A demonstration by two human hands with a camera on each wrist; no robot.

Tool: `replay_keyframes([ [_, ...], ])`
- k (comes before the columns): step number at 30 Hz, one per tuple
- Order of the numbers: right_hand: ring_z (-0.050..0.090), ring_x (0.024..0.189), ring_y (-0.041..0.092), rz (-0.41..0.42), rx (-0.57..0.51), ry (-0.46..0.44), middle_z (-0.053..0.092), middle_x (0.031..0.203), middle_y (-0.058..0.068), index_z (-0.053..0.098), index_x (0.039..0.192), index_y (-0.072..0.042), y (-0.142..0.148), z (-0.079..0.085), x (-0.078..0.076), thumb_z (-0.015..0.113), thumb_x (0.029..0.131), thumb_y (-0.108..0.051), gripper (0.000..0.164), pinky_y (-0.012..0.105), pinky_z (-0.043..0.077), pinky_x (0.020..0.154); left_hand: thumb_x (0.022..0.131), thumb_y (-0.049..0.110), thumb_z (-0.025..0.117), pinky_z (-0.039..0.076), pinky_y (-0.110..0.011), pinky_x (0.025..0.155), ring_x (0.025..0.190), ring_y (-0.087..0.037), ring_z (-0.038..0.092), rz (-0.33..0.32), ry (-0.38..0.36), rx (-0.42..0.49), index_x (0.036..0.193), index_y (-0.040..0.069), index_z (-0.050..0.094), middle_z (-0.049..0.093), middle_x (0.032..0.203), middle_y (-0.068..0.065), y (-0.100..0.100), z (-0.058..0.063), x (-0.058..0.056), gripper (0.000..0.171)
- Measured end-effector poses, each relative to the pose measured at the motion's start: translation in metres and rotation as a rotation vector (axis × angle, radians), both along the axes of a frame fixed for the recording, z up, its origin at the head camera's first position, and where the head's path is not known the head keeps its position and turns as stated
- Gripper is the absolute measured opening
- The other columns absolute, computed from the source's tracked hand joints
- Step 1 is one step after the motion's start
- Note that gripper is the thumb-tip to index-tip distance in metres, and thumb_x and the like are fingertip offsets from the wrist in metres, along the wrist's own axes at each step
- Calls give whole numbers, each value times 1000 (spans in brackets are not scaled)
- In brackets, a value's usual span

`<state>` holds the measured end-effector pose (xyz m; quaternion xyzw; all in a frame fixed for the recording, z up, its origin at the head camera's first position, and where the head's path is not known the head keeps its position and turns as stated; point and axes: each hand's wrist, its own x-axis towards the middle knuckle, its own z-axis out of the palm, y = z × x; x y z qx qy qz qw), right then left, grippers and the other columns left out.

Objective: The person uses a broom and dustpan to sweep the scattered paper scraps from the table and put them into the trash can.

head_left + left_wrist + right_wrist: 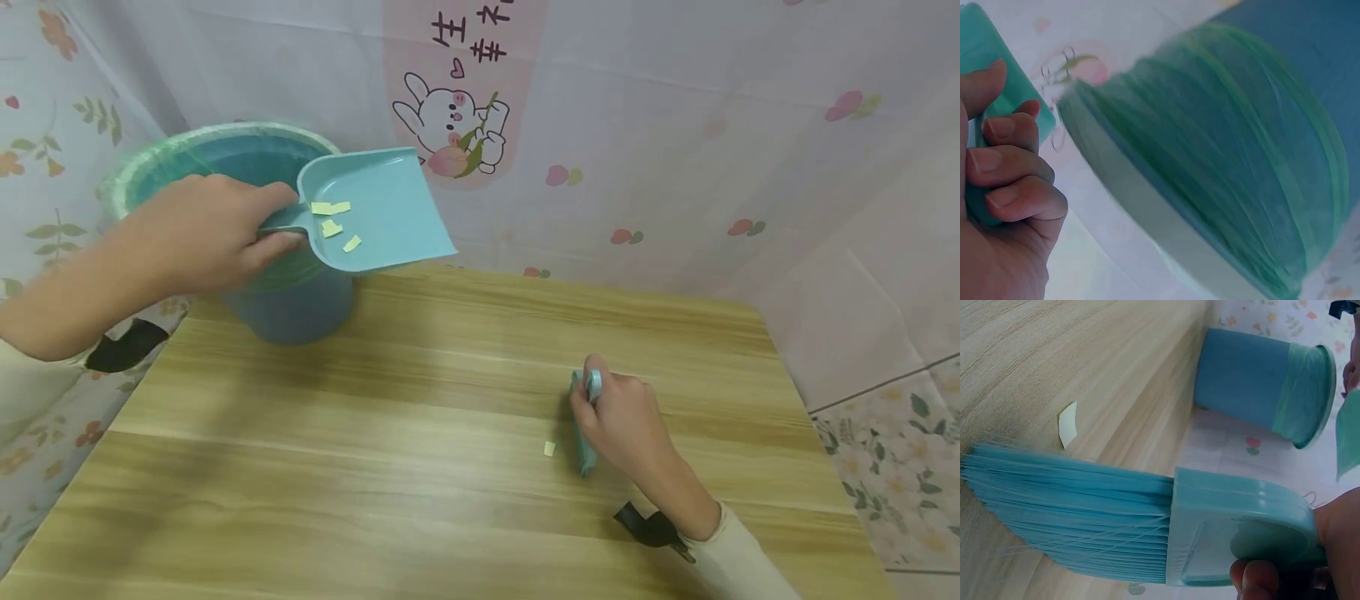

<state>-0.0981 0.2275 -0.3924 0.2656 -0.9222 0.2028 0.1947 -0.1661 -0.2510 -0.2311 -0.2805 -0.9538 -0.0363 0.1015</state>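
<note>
My left hand (217, 229) grips the handle of a light blue dustpan (390, 208), held in the air by the bin's right side. Several pale yellow paper scraps (330, 227) lie in the pan near its handle end. In the left wrist view, curled fingers (1016, 169) wrap round the handle. Over the table's right half, my right hand (626, 421) holds a small blue hand brush (1241, 525) by its handle. Its bristles (1072, 512) reach down to the tabletop. Just left of the brush, one paper scrap (550, 449) lies on the wood.
A blue bin (300, 308) with a green bag liner (1222, 156) over its rim stands at the table's back left. The wood-grain table (420, 500) meets a wall cloth (645, 125) printed with fruit and a rabbit. Flowered cloth (45, 200) hangs at left.
</note>
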Motion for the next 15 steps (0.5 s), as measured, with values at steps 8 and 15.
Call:
replay_keyframes([
  [8,22,49,-1,-7,-2,-5,29,58,-12,38,80,-15,-1,-1,-1,62,95,-1,31,21,22,44,110,21,66,41,-48,62,58,-26,48,84,21,-41,104,-1,53,45,66,-5,-42,9,-13,26],
  [15,23,49,0,-6,-7,1,29,58,-12,38,80,-15,-1,-1,-2,62,95,-2,31,21,23,44,115,25,57,41,-46,59,60,-26,47,172,-3,-45,97,-1,51,51,70,-8,-76,6,-16,32],
])
